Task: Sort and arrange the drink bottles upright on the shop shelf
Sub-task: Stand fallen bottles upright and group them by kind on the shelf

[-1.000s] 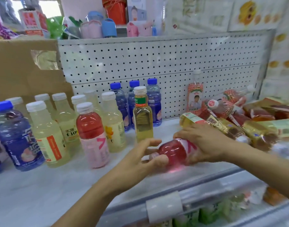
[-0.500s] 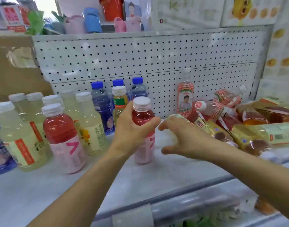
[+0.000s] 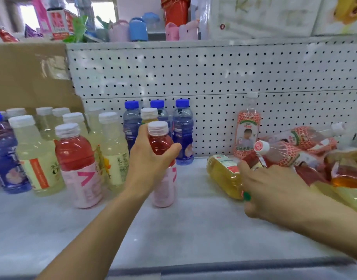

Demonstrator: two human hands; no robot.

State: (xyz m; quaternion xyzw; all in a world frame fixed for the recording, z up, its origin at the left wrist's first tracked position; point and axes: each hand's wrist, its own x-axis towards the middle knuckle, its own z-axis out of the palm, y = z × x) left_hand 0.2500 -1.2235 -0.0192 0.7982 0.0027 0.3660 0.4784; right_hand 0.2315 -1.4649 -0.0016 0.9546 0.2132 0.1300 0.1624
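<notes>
My left hand (image 3: pixel 151 160) grips a red drink bottle (image 3: pixel 163 178) with a pink label and white cap, standing upright on the white shelf (image 3: pixel 173 229). A matching red bottle (image 3: pixel 77 164) stands to its left. My right hand (image 3: pixel 272 190) grips a yellow drink bottle (image 3: pixel 224 172) that lies on its side at the edge of a pile of fallen bottles (image 3: pixel 307 154). Upright pale yellow bottles (image 3: pixel 34 156) and blue bottles (image 3: pixel 182 132) stand in rows at the left and back.
A white pegboard (image 3: pixel 214 77) backs the shelf. One checked red bottle (image 3: pixel 247 128) stands upright against it. A cardboard box (image 3: pixel 28 75) sits at the back left. Small coloured goods (image 3: pixel 137 29) line the ledge above. The shelf's front rail (image 3: pixel 214 269) runs along the bottom.
The red bottle went from lying in both hands to standing upright in my left hand. My right hand let go of it, moved right and took hold of the lying yellow bottle.
</notes>
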